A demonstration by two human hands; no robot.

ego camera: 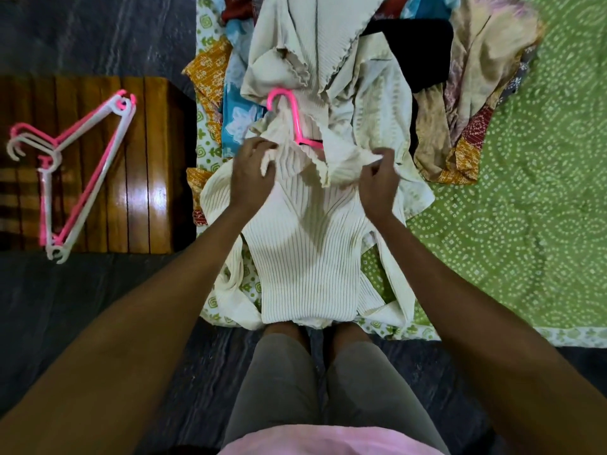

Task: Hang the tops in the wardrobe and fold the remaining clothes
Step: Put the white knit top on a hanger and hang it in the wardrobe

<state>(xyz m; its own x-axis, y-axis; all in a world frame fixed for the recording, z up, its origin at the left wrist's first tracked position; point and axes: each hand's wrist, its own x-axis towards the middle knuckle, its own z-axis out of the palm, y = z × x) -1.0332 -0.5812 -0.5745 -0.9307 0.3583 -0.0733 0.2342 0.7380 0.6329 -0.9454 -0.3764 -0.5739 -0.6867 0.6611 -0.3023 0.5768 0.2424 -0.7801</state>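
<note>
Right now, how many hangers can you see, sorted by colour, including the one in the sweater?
Pink hangers: 2, one with its hook sticking out of the cream ribbed sweater's neck, one in the stack on the wooden stool.
White hangers: 2, both in that stack on the stool.
Total: 4, though the stacked ones overlap, so this count is a best reading.

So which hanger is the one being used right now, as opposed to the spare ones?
Look at the green bedspread with the clothes pile. At its near edge lies a cream ribbed top, both hands gripping its collar. The pink hanger pokes its hook out of that collar; the spare hangers lie apart on the wooden stool.
</note>
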